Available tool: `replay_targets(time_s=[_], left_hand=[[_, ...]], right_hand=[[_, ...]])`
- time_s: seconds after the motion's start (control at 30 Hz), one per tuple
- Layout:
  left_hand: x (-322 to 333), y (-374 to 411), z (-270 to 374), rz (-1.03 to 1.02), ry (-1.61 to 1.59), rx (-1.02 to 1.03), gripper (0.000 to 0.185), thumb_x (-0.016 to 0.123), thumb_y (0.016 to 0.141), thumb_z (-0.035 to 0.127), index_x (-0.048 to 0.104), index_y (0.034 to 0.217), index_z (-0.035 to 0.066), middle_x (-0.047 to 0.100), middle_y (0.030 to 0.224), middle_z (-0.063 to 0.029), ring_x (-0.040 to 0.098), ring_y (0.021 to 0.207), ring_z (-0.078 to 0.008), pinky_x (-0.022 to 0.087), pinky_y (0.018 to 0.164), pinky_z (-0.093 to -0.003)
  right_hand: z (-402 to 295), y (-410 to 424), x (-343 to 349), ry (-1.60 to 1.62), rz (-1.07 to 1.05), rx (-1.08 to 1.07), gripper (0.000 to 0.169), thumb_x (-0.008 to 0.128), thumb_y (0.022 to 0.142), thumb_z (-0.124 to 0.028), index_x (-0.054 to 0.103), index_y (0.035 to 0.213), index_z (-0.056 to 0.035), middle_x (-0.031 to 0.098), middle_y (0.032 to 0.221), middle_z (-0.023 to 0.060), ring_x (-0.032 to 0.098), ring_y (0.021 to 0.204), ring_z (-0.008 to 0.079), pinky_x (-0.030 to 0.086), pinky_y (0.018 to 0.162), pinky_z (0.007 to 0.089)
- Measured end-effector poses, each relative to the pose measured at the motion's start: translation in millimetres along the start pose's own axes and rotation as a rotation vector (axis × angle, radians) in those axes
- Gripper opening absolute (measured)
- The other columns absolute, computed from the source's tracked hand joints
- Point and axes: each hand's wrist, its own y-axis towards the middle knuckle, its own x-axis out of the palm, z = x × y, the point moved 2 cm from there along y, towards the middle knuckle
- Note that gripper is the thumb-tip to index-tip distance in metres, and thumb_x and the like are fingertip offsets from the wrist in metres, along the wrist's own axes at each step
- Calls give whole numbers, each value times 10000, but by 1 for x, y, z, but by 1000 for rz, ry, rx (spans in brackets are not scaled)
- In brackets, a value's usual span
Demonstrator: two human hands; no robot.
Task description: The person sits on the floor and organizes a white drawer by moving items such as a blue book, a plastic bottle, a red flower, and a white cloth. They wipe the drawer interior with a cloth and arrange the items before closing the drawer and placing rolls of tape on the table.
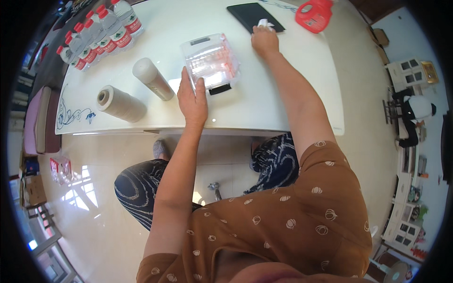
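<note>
A clear plastic box (208,60) with black latches lies on the white table, and transparent items with red-orange edges show inside it. My left hand (193,97) grips its near left corner, the thumb along the front side and the fingers along the left side. Farther off to the right, my right hand (266,41) is closed around a crumpled white tissue or cloth (264,24). This hand is at the near edge of a flat black notebook or folder (254,16). The palm side of my right hand is hidden.
Several red-capped water bottles (102,33) stand at the back left of the table (247,109). Nearer are a pale cylindrical container (153,78) and a cone of beige thread (122,103). A red jug (314,16) is at the far right. Another person (412,116) sits across the room.
</note>
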Motion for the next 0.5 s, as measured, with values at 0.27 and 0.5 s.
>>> replay_targets(time_s=[0.27, 0.5], left_hand=[[-2, 0, -2, -7, -26, -11, 534, 420, 1001, 402, 482, 1358, 10, 601, 1218, -208, 538, 1125, -398, 405, 971, -448], [-4, -3, -3, -53, -22, -26, 571, 424, 997, 437, 485, 1350, -9, 603, 1188, -223, 540, 1117, -392, 404, 965, -445]], right_hand=[[26, -49, -51, 618, 256, 249, 230, 509, 845, -69, 713, 945, -100, 701, 1003, 108, 651, 972, 325, 507, 850, 424], [69, 40, -15, 410, 83, 508, 579, 616, 867, -465, 606, 1267, -47, 649, 1212, 181, 610, 1128, 340, 486, 951, 417]])
